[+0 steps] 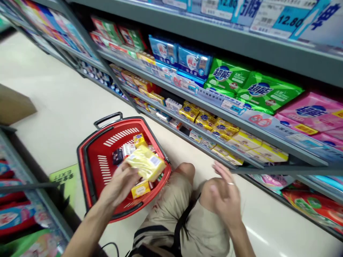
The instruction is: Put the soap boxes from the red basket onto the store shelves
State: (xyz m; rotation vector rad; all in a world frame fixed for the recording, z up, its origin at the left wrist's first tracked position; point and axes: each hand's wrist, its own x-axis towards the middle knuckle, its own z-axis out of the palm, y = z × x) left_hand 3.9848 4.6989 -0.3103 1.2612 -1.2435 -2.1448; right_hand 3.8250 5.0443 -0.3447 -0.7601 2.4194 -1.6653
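Note:
My left hand (119,185) grips a yellow wrapped soap pack (146,163) and holds it over a red shopping basket (89,167) on the floor. Inside the basket lie several small boxed items, among them a yellow box (140,189) and a dark one (117,156). My right hand (225,194) hovers above my knee with fingers spread and nothing in it; a ring shows on one finger. I am crouched, with my knees (186,170) beside the basket.
Store shelves run along the right, with yellow soap boxes (206,119) on a lower shelf, green packs (265,91), blue packs (194,62) and pink packs (312,110) above. Another shelf unit stands at left. A cardboard box (13,105) sits on the pale floor.

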